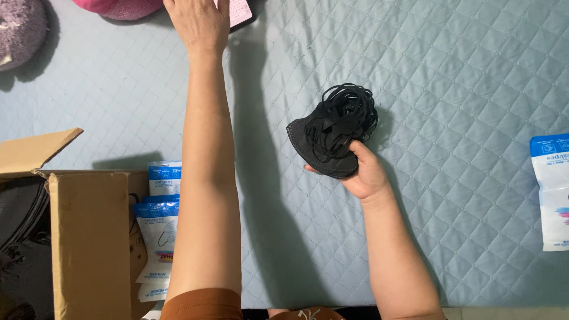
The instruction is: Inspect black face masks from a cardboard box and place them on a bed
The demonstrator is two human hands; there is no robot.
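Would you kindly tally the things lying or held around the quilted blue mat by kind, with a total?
Stacks of black face masks, held in the right hand: 1
White-and-blue packets in view: 4, with 3 beside the box and 1 at the mat's right edge
Cardboard boxes: 1
Plush cushions, pink and mauve: 2
Pale pink flat items under the left hand: 1
Total: 9

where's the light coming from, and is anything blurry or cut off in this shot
Head view: shadows fall to the right of the left arm and behind the black masks, so the light comes from the left; the focus is sharp throughout; the left hand is cropped at the top edge, the white pouch at the right edge.
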